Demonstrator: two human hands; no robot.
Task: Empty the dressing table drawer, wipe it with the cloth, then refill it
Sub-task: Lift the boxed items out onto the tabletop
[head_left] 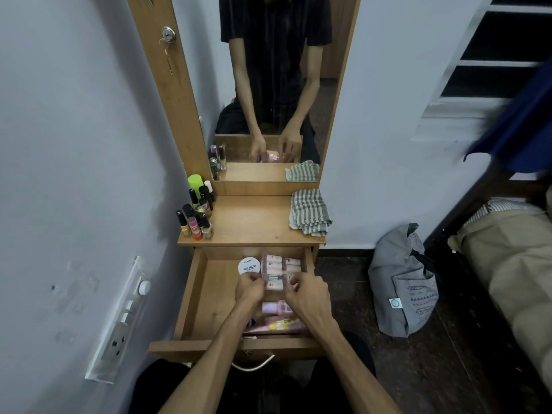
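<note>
The wooden drawer (195, 294) is pulled open below the dressing table top. Inside lie a clear pack of small pink bottles (279, 265), a round white nail polish remover tub (249, 265), a pink bottle (276, 307) and a pink tube (277, 324). My left hand (249, 291) and my right hand (307, 291) both grip the near end of the clear pack, one on each side. A striped grey cloth (309, 212) lies folded on the right of the table top.
Several nail polish bottles (195, 218) and a green can (195, 182) crowd the table top's left edge. A mirror (268, 85) rises behind. A switch panel (119, 321) is on the left wall. A grey bag (401, 282) stands on the floor at right.
</note>
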